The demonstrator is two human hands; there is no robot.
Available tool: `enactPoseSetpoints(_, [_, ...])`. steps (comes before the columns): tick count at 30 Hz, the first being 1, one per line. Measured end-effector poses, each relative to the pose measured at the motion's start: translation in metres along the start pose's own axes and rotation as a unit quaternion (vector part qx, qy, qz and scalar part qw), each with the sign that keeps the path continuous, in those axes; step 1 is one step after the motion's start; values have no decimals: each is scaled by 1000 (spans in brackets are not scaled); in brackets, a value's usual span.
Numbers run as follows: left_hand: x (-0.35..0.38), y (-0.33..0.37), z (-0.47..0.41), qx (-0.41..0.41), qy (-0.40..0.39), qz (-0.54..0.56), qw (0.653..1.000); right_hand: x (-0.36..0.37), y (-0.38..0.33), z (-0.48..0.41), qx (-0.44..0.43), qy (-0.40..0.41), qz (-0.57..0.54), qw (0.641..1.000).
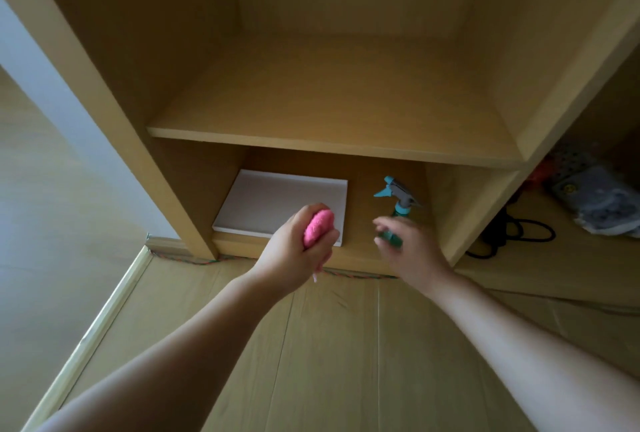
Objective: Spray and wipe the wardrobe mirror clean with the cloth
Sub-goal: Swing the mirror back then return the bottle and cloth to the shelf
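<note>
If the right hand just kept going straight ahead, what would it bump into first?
Most likely the spray bottle: the right hand is blurred with its fingers already beside the bottle's green body. Contact isn't clear.

The right hand (pixel 412 251) is smeared by motion blur, so its fingers cannot be counted, and whether they touch the spray bottle (pixel 398 201) cannot be told. That hand covers the bottle's lower body; only the teal and grey trigger head shows clearly. The pink cloth (pixel 318 227) is mostly buried inside the closed left hand (pixel 298 251), with one bunched end poking out. The same hand hides the near right corner of a flat white board (pixel 280 203) on the bottom shelf (pixel 360 244). At the far right, a patterned bundle (pixel 595 203) (possibly fabric or packaging) is cut off by the picture's edge and too blurred to identify. Both forearms run out of the picture's bottom edge.
</note>
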State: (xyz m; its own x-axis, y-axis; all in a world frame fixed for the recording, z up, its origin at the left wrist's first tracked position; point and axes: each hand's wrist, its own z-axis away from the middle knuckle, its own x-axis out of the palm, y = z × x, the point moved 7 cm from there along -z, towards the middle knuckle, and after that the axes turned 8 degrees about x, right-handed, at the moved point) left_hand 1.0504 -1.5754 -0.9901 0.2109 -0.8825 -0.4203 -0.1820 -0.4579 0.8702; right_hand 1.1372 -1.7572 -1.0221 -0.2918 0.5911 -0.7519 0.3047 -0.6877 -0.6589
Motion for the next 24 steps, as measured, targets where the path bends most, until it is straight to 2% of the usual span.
enactPoseSetpoints(2, [1, 15, 2, 1, -18, 17, 1000, 11, -36, 27, -47, -82, -112, 989])
enactPoseSetpoints(5, [-1, 31, 0, -29, -28, 55, 998, 13, -73, 46, -67, -127, -229, 963])
enactPoseSetpoints(8, [0, 35, 4, -63, -30, 84, 994, 7, -77, 49, -62, -83, -279, 955])
enactPoseSetpoints(13, [-5, 25, 15, -83, -32, 19, 996, -8, -53, 40, -18, -3, -258, 966])
enactPoseSetpoints(17, [-16, 19, 20, -96, -11, -6, 995, -11, -51, 38, 0, -11, -276, 961])
enactPoseSetpoints(21, [-27, 18, 23, -95, -19, -31, 995, -2, -47, 36, 67, -33, -386, 920])
enactPoseSetpoints(24, [-26, 12, 28, -112, -66, 21, 991, -2, -46, 32, 65, -17, -347, 935])
